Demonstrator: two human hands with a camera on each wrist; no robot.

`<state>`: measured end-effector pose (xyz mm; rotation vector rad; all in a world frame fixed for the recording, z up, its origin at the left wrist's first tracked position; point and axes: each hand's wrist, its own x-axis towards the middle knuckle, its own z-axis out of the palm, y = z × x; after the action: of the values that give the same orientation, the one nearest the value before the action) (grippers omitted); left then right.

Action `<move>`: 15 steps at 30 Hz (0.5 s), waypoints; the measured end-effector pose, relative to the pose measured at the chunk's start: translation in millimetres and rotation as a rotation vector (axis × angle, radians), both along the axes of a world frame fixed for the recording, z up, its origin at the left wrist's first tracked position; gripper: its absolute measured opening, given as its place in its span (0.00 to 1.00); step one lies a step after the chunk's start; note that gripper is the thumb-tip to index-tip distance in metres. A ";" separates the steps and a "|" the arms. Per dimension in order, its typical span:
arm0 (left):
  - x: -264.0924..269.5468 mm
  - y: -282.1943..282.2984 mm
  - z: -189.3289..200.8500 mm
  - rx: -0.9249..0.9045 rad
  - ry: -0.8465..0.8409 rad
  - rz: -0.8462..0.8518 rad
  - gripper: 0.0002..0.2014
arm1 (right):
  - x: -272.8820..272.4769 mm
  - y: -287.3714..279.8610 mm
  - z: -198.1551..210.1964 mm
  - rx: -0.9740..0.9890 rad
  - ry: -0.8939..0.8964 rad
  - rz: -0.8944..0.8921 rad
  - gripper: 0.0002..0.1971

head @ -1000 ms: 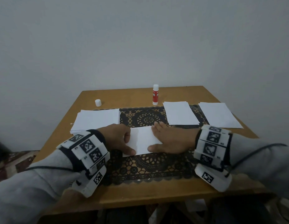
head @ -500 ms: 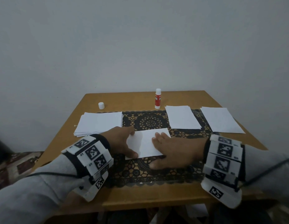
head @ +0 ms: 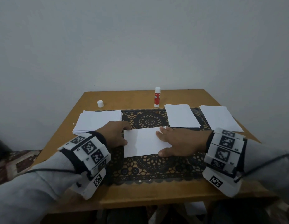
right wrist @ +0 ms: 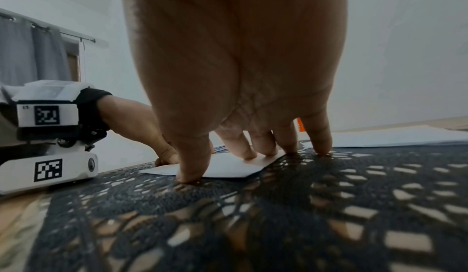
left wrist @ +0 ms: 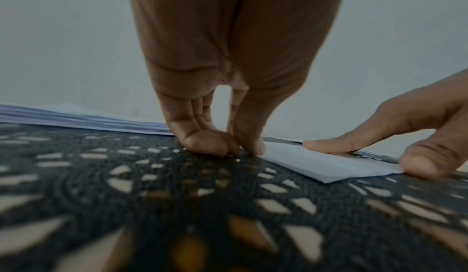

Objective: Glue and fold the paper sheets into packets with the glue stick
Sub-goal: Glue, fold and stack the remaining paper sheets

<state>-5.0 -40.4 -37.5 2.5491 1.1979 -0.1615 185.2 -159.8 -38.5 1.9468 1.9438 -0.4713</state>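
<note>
Both hands flat on the folded sheet: left hand at its edge, right hand spread, pressing. Two packets look done; the stack waits.

- Both arms wore light grey sleeves.
- The left wrist carried a black strap under a band of white blocks, each printed with a black-and-white square marker.
- A white camera housing hung below that band, with one marker and a thin black cable; the right wrist view showed a round screw on its side.
- The right wrist bore a matching band, housing and cable.
</note>
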 end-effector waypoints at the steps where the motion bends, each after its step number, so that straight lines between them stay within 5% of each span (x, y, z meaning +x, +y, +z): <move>1: 0.1 -0.1 -0.1 0.012 -0.001 0.002 0.24 | 0.1 0.5 -0.4 0.006 -0.006 0.005 0.42; 7: 0.0 -7.5 3.0 0.032 0.123 -0.063 0.28 | 0.2 1.3 -2.0 0.013 -0.018 0.014 0.42; 11: 2.7 -21.9 2.8 0.125 0.274 -0.124 0.23 | 0.1 1.2 -3.3 0.017 -0.017 0.012 0.43; 15: -8.7 -35.4 2.0 0.192 0.379 -0.207 0.30 | -0.7 0.9 -2.7 0.020 -0.014 0.009 0.43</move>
<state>-13.8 -75.8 -35.5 2.8999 1.1139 -0.6310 184.5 -159.0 -41.2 1.9473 1.9547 -0.4364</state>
